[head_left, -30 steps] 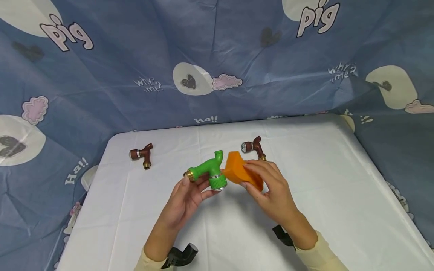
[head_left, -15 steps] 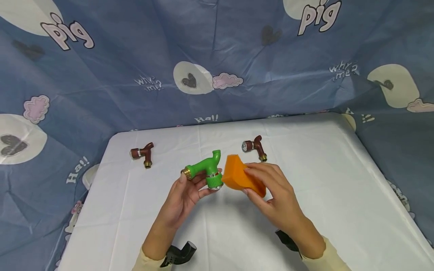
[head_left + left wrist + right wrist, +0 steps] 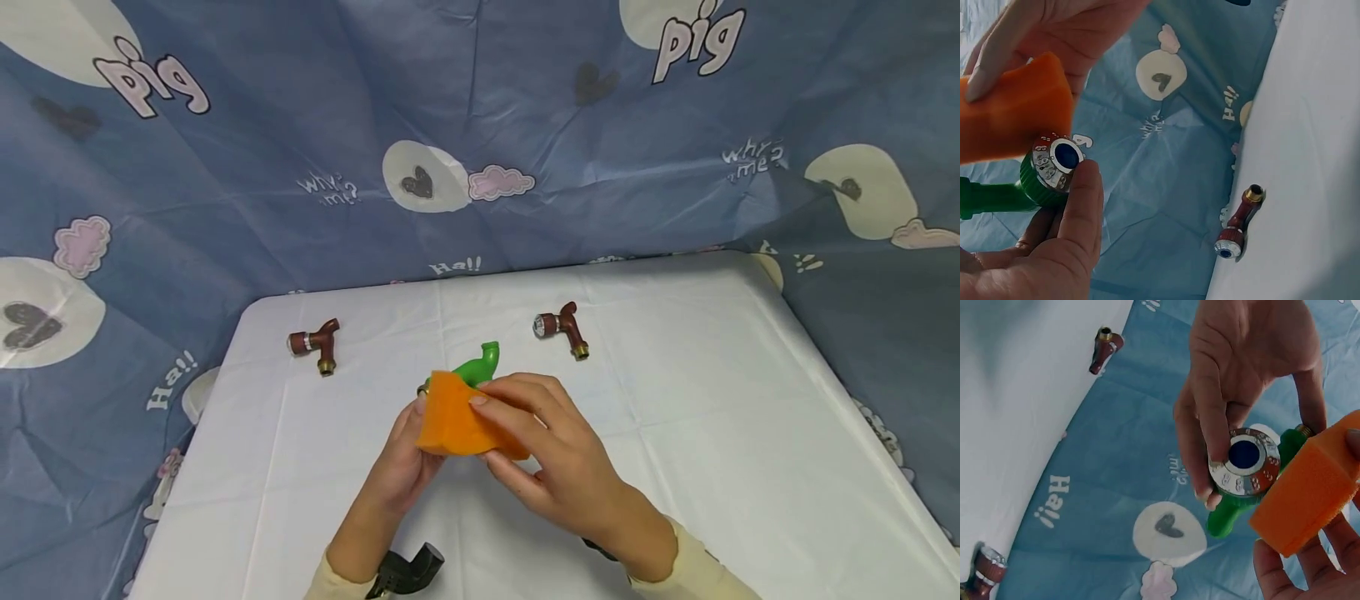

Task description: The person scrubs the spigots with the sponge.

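Note:
A green faucet [image 3: 481,363] with a brass threaded end is gripped in my left hand [image 3: 401,462], held above the table. Its round silver cap with a blue centre [image 3: 1245,455] faces the right wrist camera, fingers of the left hand beside it. My right hand [image 3: 562,450] pinches an orange sponge [image 3: 453,421] between thumb and fingers. The sponge lies against the faucet's body and hides much of it in the head view. In the left wrist view the sponge [image 3: 1016,112] meets the green knob [image 3: 1041,187] near the cap.
On the white-covered table [image 3: 712,400] lie two brown faucets, one at the back left [image 3: 315,343] and one at the back right [image 3: 562,328]. A blue printed cloth [image 3: 315,108] hangs behind the table. Black wrist mounts sit under both forearms.
My right hand has brought the sponge leftward onto the green faucet, covering much of it. The left hand still holds the faucet in nearly the same place. The brown faucets have not moved.

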Demonstrator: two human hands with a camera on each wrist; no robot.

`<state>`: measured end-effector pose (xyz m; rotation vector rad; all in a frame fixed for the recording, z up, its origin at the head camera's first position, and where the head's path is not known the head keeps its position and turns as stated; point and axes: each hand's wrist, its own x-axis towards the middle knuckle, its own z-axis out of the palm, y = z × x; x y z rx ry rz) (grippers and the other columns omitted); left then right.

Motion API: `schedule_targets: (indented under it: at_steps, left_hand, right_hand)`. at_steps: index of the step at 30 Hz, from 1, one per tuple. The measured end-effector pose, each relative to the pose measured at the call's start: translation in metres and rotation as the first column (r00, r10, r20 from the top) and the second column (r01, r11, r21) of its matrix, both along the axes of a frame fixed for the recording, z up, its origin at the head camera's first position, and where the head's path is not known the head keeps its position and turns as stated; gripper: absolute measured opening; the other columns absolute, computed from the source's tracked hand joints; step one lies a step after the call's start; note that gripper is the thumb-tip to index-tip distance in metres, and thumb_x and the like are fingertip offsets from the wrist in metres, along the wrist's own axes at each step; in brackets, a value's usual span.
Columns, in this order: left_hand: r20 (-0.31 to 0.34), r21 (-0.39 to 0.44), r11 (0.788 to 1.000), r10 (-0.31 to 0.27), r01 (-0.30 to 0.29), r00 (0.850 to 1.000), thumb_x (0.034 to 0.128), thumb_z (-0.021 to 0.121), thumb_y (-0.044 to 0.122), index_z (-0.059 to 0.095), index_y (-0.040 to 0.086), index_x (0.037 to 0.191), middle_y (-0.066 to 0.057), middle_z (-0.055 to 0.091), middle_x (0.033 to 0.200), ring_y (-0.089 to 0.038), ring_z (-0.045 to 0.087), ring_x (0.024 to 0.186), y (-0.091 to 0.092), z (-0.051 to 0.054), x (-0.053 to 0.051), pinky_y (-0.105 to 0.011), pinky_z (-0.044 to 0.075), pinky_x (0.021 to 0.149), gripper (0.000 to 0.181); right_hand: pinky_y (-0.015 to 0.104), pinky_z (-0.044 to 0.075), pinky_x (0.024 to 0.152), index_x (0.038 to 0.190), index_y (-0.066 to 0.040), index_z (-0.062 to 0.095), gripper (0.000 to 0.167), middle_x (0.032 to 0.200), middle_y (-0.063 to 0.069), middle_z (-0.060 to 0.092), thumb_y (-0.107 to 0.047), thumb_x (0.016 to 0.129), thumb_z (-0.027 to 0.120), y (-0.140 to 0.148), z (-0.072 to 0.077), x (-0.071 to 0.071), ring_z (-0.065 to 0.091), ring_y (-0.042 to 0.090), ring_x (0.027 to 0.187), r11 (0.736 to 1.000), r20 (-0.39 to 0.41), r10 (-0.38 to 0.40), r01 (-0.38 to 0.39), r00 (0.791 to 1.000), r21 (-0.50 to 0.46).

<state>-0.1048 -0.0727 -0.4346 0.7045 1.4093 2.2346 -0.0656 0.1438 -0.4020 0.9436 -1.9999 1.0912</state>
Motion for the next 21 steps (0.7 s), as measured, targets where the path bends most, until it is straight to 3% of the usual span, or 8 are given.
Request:
schedule_targets:
  at_steps: [3, 7, 16, 21]
  left_hand:
    - [0.004, -0.011, 1.0, 0.017, -0.017, 1.0, 0.1149, 0.034, 0.044, 0.061, 0.02, 0.131, 0.005, 0.063, 0.112, -0.005, 0.06, 0.098, 0.0, 0.0, 0.001, -0.02, 0.055, 0.089, 0.04]
    - [0.011, -0.017, 0.999, 0.034, -0.033, 0.999, 0.1164, 0.03, 0.039, 0.059, 0.018, 0.136, 0.003, 0.063, 0.121, -0.006, 0.062, 0.106, 0.0, 0.001, 0.0, -0.023, 0.055, 0.096, 0.041]
    - [-0.026, 0.036, 0.999, 0.003, -0.002, 1.0, 0.1167, 0.029, 0.036, 0.047, 0.006, 0.152, -0.008, 0.056, 0.147, -0.02, 0.057, 0.133, 0.0, 0.001, -0.006, -0.037, 0.053, 0.105, 0.05]
    - [-0.034, 0.041, 0.999, 0.007, -0.006, 0.999, 0.1166, 0.028, 0.036, 0.047, 0.004, 0.151, -0.011, 0.056, 0.149, -0.024, 0.057, 0.134, 0.001, 0.002, -0.008, -0.04, 0.054, 0.103, 0.051]
  right_hand:
    - [0.033, 0.05, 0.107, 0.134, -0.005, 0.066, 0.034, 0.133, 0.015, 0.063, -0.024, 0.105, 0.064, -0.002, -0.003, -0.001, 0.057, 0.034, 0.122, 0.999, -0.024, -0.028, 0.028, 0.999, 0.022]
    - [0.031, 0.051, 0.105, 0.133, -0.006, 0.067, 0.033, 0.132, 0.016, 0.062, -0.025, 0.106, 0.064, 0.002, -0.008, -0.002, 0.057, 0.033, 0.12, 0.997, -0.016, -0.06, 0.06, 0.998, 0.037]
    - [0.024, 0.048, 0.102, 0.132, -0.006, 0.069, 0.035, 0.131, 0.015, 0.063, -0.03, 0.106, 0.064, 0.018, -0.024, -0.005, 0.058, 0.032, 0.116, 0.994, 0.061, -0.109, 0.109, 0.992, 0.007]
    - [0.022, 0.047, 0.102, 0.133, -0.005, 0.068, 0.037, 0.13, 0.014, 0.063, -0.03, 0.105, 0.064, 0.023, -0.033, -0.003, 0.059, 0.03, 0.115, 0.992, 0.107, -0.116, 0.12, 0.987, -0.03]
